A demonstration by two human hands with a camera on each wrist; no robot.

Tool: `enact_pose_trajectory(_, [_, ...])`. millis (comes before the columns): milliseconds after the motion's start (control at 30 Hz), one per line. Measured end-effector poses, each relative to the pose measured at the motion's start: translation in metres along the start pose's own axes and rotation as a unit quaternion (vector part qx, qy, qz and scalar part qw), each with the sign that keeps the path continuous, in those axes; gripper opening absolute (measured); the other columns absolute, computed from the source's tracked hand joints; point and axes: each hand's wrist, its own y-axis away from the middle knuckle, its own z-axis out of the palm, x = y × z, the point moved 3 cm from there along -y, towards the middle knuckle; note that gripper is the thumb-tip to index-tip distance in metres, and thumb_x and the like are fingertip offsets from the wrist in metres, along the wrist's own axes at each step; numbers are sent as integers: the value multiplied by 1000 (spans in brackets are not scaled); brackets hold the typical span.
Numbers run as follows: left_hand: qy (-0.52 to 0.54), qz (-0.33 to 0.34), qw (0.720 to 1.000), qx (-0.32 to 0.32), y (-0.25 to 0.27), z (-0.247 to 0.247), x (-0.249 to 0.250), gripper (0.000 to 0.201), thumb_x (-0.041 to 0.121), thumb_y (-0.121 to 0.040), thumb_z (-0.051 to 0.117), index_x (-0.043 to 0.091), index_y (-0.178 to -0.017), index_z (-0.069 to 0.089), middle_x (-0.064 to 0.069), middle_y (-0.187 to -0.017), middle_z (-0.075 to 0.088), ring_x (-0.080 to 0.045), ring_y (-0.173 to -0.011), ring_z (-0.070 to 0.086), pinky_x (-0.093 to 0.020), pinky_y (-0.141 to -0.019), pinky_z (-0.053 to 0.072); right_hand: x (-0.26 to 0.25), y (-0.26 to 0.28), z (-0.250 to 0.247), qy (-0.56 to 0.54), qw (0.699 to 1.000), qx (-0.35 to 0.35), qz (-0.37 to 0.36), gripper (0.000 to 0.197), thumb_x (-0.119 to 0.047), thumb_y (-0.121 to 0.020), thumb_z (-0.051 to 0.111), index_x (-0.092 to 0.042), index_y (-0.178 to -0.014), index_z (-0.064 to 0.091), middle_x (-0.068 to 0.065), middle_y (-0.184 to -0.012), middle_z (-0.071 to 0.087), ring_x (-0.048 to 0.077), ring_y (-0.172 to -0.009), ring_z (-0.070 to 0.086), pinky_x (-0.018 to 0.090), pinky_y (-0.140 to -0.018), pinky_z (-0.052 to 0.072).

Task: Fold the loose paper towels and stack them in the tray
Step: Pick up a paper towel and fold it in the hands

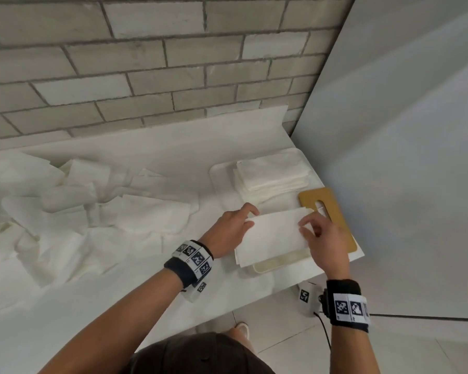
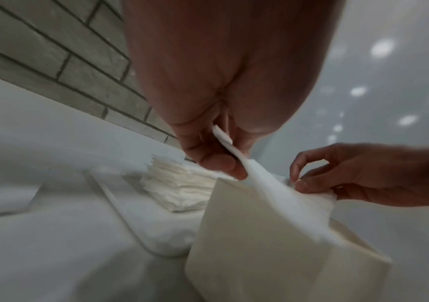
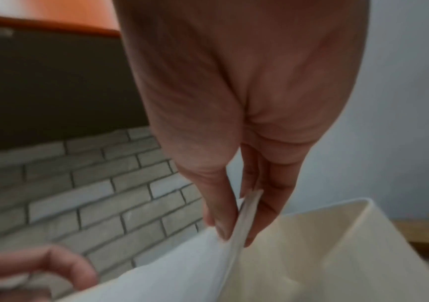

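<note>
A folded white paper towel (image 1: 273, 233) hangs over the near end of the white tray (image 1: 214, 179), held at both ends. My left hand (image 1: 250, 217) pinches its left edge between thumb and fingers, as the left wrist view shows (image 2: 230, 161). My right hand (image 1: 305, 224) pinches the right edge, thumb against fingertips (image 3: 233, 233). A stack of folded towels (image 1: 273, 171) lies in the far half of the tray. The held towel (image 2: 285, 204) covers much of the tray's near half. Loose paper towels (image 1: 65, 211) are heaped on the counter to the left.
A wooden cutting board (image 1: 333, 217) lies just right of the tray, at the counter's right end. A brick wall (image 1: 146, 63) backs the counter and a plain white wall (image 1: 403, 157) closes the right side. The counter's front edge runs below my wrists, with tiled floor beyond.
</note>
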Motion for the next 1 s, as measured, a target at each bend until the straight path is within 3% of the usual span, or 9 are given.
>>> enact_pose_trajectory(133, [-89, 32, 993, 77, 4, -12, -17, 8, 26, -107, 54, 24, -106, 62, 9, -100, 65, -12, -93, 59, -39, -85, 54, 18, -14, 32, 181, 981, -66, -4, 18, 0, -99, 70, -18, -101, 73, 6, -98, 72, 20, -82, 63, 29, -69, 46])
enact_pose_trajectory(233, [-162, 0, 979, 127, 5, -53, -53, 10, 14, -102, 59, 17, -111, 65, 0, -105, 68, -21, -99, 60, -45, -87, 54, 21, -14, 44, 232, 971, -51, 20, 21, 5, -97, 64, -11, -108, 72, 11, -107, 69, 27, -84, 65, 35, -69, 51])
enact_pose_trajectory(367, [-333, -165, 928, -6, 12, -111, -121, 65, 25, -97, 70, 16, -154, 41, -11, -153, 47, -37, -143, 40, -51, -117, 37, 17, -10, 44, 267, 960, -70, 50, 20, -4, -99, 67, -10, -118, 71, 12, -114, 70, 30, -98, 72, 38, -79, 59])
enact_pose_trajectory(500, [-364, -236, 897, -80, 28, -145, -162, 65, 39, -94, 75, 25, -149, 42, -4, -145, 53, -27, -143, 42, -55, -127, 16, -19, -3, 35, 254, 967, 10, 35, 21, -12, -97, 74, -11, -118, 72, 15, -120, 69, 36, -107, 70, 45, -76, 63])
enact_pose_trajectory(600, [-338, -198, 917, -73, 34, -151, -170, 47, 38, -95, 75, 25, -137, 59, 0, -130, 62, -24, -133, 50, -45, -123, 24, -63, 2, 36, 186, 981, 45, -22, 17, -19, -99, 74, -17, -115, 73, 11, -122, 70, 34, -103, 69, 43, -75, 61])
enact_pose_trajectory(700, [-230, -128, 965, -5, 39, -155, -155, 46, 43, -91, 81, 23, -130, 69, 6, -111, 63, -26, -117, 58, -35, -98, 40, -110, 9, 55, 28, 992, 24, -118, 20, -33, -102, 73, -23, -119, 71, 0, -117, 72, 22, -103, 70, 39, -84, 59])
enact_pose_trajectory(833, [-69, -12, 996, 54, 49, -161, -95, 31, 43, -87, 85, 29, -86, 58, 9, -82, 61, -15, -83, 60, -34, -83, 49, -165, 20, 104, -161, 973, -105, -126, 65, -55, -90, 82, -30, -143, 54, -16, -140, 60, 2, -131, 57, 22, -107, 48])
enact_pose_trajectory(900, [-8, 29, 998, 53, 53, -161, -69, 32, 38, -90, 85, 20, -87, 59, 2, -83, 63, -22, -83, 63, -36, -89, 53, -184, 23, 122, -201, 962, -146, -115, 76, -55, -85, 87, -32, -147, 48, -18, -144, 57, 0, -136, 53, 18, -110, 45])
enact_pose_trajectory(1000, [58, 37, 997, 47, 61, -159, -54, 30, 32, -92, 83, 9, -103, 67, -4, -97, 71, -29, -99, 70, -37, -105, 53, -195, 21, 128, -269, 949, -118, -113, 40, -35, -93, 86, -28, -122, 60, -13, -115, 71, 10, -108, 69, 30, -93, 56])
